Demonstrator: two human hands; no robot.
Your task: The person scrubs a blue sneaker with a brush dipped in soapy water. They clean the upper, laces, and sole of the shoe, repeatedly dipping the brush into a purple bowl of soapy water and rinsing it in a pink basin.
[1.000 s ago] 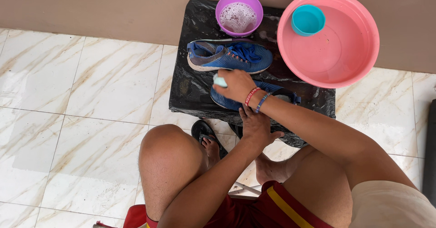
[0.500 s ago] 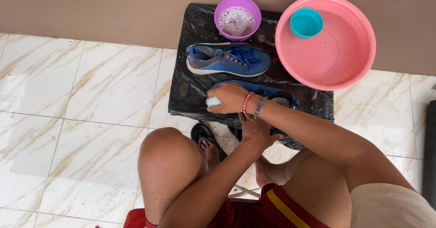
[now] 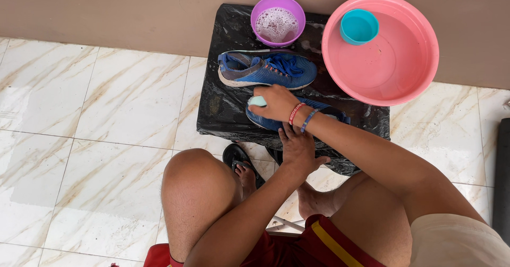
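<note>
Your left hand lies flat, fingers together, on the near edge of the black plastic-covered stand, touching the near blue sneaker at its 6 o'clock side. Your right hand is closed around a pale green soap bar, pressed on that sneaker's toe. At 12 o'clock lies the second blue sneaker, then the purple bowl of suds. At 2 o'clock sits the pink basin holding a teal cup.
</note>
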